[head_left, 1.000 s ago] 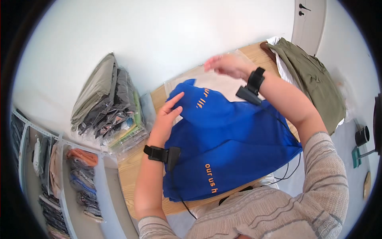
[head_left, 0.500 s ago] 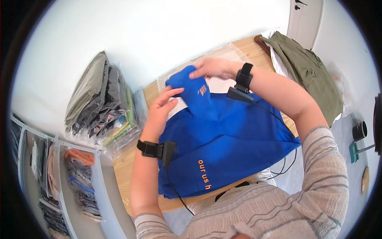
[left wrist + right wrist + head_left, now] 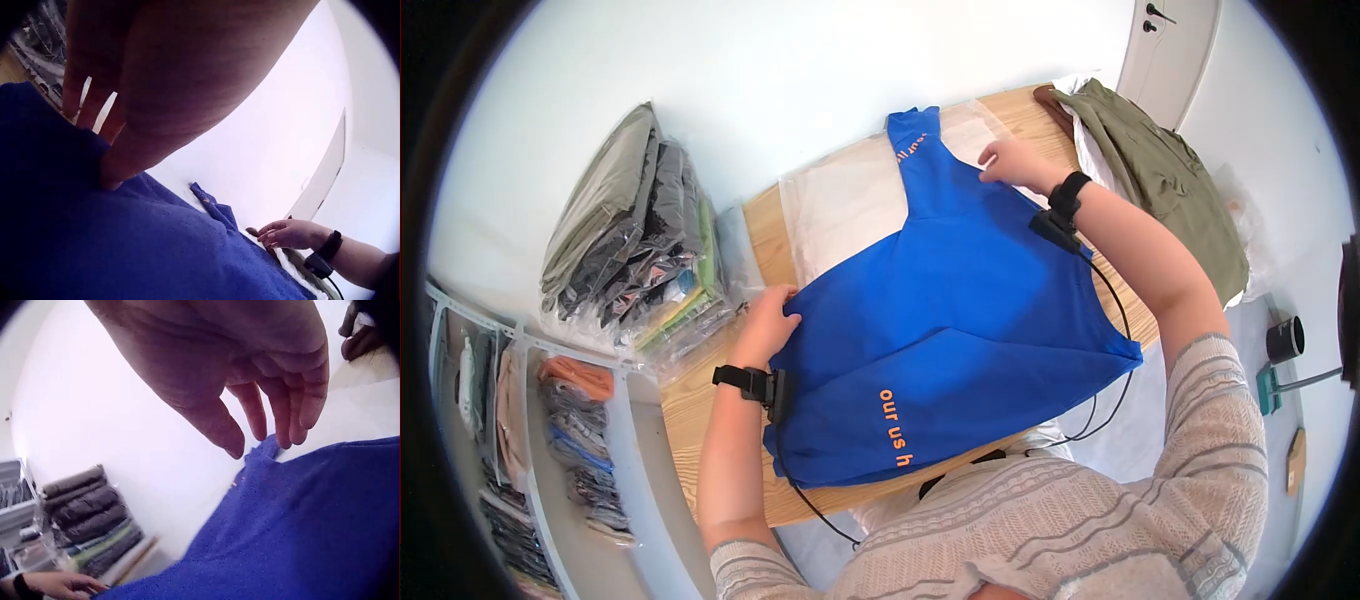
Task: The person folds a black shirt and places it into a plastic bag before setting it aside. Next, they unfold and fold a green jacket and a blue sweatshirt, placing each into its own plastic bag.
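A blue top (image 3: 970, 280) with orange lettering lies spread over a wooden table (image 3: 690, 420). Its narrow sleeve (image 3: 915, 150) points toward the wall. At the top's left edge my left hand (image 3: 767, 325) pinches the cloth; in the left wrist view the thumb lies over the fabric (image 3: 144, 244) and the fingers reach behind its edge. My right hand (image 3: 1022, 165) hovers near the far right edge of the top, fingers loosely bent, holding nothing. In the right wrist view its fingertips hang above the blue fabric (image 3: 287, 512).
Under the sleeve is a clear plastic bag (image 3: 840, 210). A stack of bagged garments (image 3: 630, 230) stands at the left, above shelves (image 3: 605, 490) of packed clothes. Olive trousers (image 3: 1160, 180) lie at the table's right end. A black cable (image 3: 1115, 300) trails from the right wrist.
The sleeve, earlier bunched near the left hand, now extends straight toward the wall. My right hand took hold of it, then let go and moved right. My left hand came down to the left edge.
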{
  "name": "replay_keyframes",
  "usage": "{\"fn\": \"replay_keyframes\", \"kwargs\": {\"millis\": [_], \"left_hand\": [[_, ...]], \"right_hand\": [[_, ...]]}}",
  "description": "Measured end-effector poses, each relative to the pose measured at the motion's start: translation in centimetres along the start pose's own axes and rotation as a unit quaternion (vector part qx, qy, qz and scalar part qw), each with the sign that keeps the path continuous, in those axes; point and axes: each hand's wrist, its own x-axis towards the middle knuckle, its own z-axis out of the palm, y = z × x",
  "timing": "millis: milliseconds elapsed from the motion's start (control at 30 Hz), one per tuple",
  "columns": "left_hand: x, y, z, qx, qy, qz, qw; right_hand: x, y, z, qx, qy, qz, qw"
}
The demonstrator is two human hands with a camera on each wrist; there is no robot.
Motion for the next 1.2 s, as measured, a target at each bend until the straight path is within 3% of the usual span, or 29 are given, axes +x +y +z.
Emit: {"fn": "replay_keyframes", "kwargs": {"millis": [67,200,267,333,400,467,500,567,667,700,833,900,1033,1133,1200], "left_hand": [[-0.2,0.2,0.1,0.030,0.004,0.021,0.999],[-0.1,1.2,-1.1,-0.014,-0.037,-0.040,0.998],[-0.2,1.2,-1.6,-0.038,-0.050,-0.072,0.995],[-0.3,0.3,-2.1,-0.080,-0.001,-0.104,0.991],[-0.6,0.0,-1.8,-0.012,0.010,-0.114,0.993],[-0.8,-0.8,-0.8,0.117,0.043,-0.064,0.990],[-0.7,-1.4,-0.8,0.117,0.043,-0.065,0.990],[-0.5,-1.9,-1.3,-0.087,0.023,-0.085,0.992],[-1.1,-2.2,-2.7,-0.202,-0.036,-0.087,0.975],[-1.3,-2.1,-3.1,-0.168,-0.047,-0.089,0.981],[-1.6,-2.5,-2.7,-0.177,-0.018,-0.070,0.982],[-1.8,-2.2,-2.9,-0.028,0.062,0.033,0.997],[-3.6,-0.3,-4.5,-0.106,0.088,0.043,0.990],[-5.8,1.5,-6.2,-0.129,0.074,-0.010,0.989],[-7.5,1.5,-5.8,-0.145,0.078,0.005,0.986]], "right_hand": [[0.2,2.0,1.2,-0.033,0.007,0.033,0.999],[0.1,2.4,1.9,-0.040,0.024,0.069,0.997],[0.2,2.9,1.7,-0.036,0.028,0.039,0.998],[0.5,3.6,1.1,0.049,0.023,0.063,0.997],[0.8,4.7,1.4,0.087,0.030,0.051,0.994],[0.0,4.3,1.0,0.121,-0.019,0.102,0.987],[-0.1,4.1,1.1,0.120,-0.020,0.101,0.987],[-0.1,3.5,1.3,0.158,0.007,0.114,0.981],[-0.9,2.6,0.6,0.145,-0.039,0.114,0.982],[-0.7,2.6,0.6,0.144,-0.043,0.113,0.982],[-1.2,2.5,-0.2,0.141,-0.050,0.061,0.987],[-1.6,2.2,-0.9,0.163,-0.035,0.035,0.985],[-4.7,-0.3,-4.3,0.231,-0.088,-0.039,0.968],[-8.1,-1.1,-6.2,0.201,-0.130,-0.057,0.969],[-9.9,-0.2,-6.7,0.188,-0.150,-0.054,0.969]]}}
